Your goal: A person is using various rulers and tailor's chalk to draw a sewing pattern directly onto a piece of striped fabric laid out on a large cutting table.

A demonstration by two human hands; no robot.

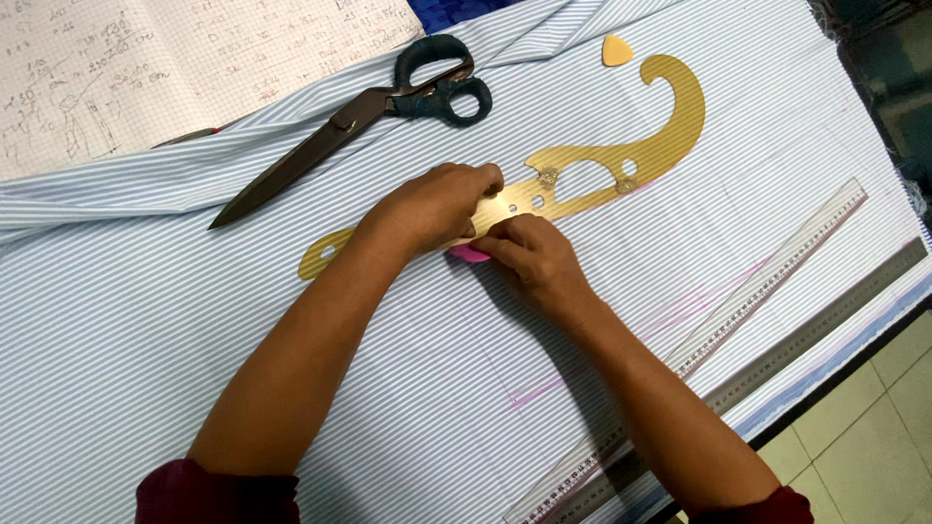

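A yellow curved drafting ruler (621,160) lies on pale blue striped fabric (146,320). My left hand (432,206) presses down on the ruler's middle, fingers curled over its upper edge. My right hand (532,257) sits just below the ruler and pinches a pink piece of chalk (469,254), its tip against the ruler's lower edge. Faint pink lines (680,311) run across the cloth to the right of my hands.
Large black-handled scissors (359,116) lie closed above my hands. A small yellow chalk wedge (615,50) sits near the ruler's hook. A clear ruler (777,267) and a metal ruler (835,315) lie diagonally at right. Squared paper with notes (146,68) is top left. The table edge (874,340) drops to floor tiles.
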